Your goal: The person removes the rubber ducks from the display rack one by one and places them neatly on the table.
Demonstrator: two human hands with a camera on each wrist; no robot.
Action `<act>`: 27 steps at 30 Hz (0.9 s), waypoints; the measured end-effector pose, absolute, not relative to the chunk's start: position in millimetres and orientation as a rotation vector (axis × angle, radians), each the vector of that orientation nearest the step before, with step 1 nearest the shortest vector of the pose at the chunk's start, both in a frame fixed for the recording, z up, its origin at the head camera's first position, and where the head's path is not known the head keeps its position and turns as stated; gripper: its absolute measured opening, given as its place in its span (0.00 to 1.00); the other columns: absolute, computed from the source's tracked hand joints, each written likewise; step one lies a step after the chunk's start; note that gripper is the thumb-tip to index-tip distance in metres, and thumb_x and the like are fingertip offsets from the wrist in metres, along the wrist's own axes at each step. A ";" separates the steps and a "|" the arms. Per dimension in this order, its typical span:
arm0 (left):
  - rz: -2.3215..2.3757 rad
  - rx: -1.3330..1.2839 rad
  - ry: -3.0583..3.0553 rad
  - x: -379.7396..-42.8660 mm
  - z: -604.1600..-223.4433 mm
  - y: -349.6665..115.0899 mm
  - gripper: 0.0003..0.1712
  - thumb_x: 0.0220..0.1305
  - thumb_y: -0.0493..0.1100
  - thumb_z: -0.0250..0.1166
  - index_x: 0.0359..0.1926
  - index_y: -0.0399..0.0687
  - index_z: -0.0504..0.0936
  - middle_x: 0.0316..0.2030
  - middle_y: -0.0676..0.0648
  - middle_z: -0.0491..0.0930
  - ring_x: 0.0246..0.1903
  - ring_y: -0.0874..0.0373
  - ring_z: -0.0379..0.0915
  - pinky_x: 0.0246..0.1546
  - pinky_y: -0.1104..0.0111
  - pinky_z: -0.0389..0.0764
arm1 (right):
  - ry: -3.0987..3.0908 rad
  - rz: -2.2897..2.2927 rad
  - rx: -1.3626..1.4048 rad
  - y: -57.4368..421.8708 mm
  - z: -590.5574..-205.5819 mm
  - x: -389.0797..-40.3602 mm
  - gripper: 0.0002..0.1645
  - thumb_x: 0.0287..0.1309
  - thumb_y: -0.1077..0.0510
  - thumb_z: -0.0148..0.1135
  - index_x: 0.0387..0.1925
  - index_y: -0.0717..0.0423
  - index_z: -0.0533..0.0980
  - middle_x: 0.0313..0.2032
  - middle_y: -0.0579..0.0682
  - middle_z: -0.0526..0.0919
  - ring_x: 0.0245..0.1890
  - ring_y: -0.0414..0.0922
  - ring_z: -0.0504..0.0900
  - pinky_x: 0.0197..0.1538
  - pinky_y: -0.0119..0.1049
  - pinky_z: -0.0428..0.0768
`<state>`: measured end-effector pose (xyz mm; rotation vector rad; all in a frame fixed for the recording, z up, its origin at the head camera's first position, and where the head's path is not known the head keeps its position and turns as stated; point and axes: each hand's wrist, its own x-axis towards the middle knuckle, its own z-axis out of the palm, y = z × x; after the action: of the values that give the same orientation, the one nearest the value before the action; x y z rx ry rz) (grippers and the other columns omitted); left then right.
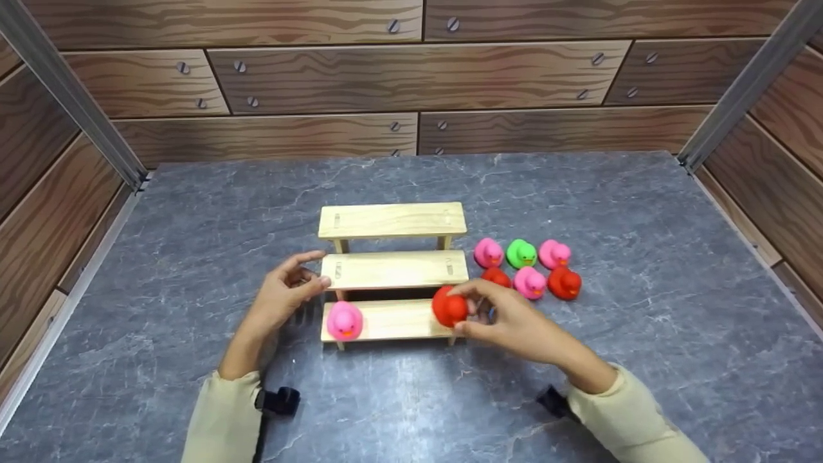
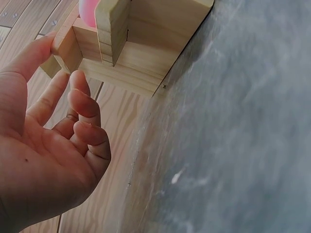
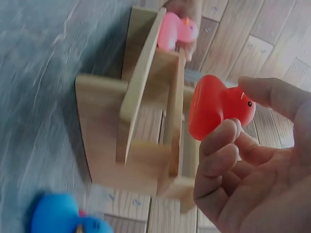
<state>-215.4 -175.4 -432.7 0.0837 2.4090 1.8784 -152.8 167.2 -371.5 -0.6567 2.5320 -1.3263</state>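
A small wooden three-step stand stands mid-table. My left hand grips the left end of its middle step between thumb and index finger, its other fingers loosely curled in the left wrist view. My right hand pinches a red rubber duck between thumb and fingers. In the head view that duck overlaps the right end of the lowest step; the right wrist view shows it held off the planks. A pink rubber duck sits on the left end of the lowest step.
Right of the stand, several rubber ducks stand in two rows, among them a green duck and a red duck. A blue duck, mostly hidden by my right hand in the head view, is on the tabletop. Wood-patterned walls enclose the table.
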 end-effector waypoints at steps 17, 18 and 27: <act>1.870 0.083 2.408 -215.4 -432.0 -175.1 0.27 0.59 0.37 0.68 0.60 0.43 0.75 0.28 0.53 0.77 0.26 0.65 0.71 0.30 0.74 0.71 | 2.584 -1.242 -0.598 227.0 -364.7 -153.5 0.23 0.57 0.58 0.67 0.53 0.60 0.74 0.33 0.50 0.74 0.30 0.37 0.70 0.34 0.27 0.72; 1.869 0.081 2.409 -215.4 -432.1 -175.1 0.27 0.59 0.37 0.68 0.60 0.43 0.75 0.28 0.53 0.77 0.26 0.65 0.71 0.30 0.74 0.71 | 2.577 -1.237 -0.599 229.4 -363.8 -153.2 0.23 0.57 0.58 0.66 0.54 0.60 0.74 0.33 0.50 0.74 0.30 0.37 0.70 0.34 0.27 0.72; 1.867 0.058 2.406 -215.9 -432.2 -175.2 0.28 0.59 0.38 0.68 0.61 0.43 0.75 0.28 0.52 0.78 0.26 0.65 0.70 0.30 0.74 0.71 | 2.579 -1.185 -0.639 249.7 -355.0 -152.8 0.23 0.59 0.58 0.65 0.55 0.62 0.73 0.34 0.50 0.74 0.32 0.36 0.71 0.34 0.27 0.72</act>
<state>-215.9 -175.2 -432.2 0.0585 2.4063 1.8674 -152.8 249.7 -355.0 -0.6386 2.5794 -1.1850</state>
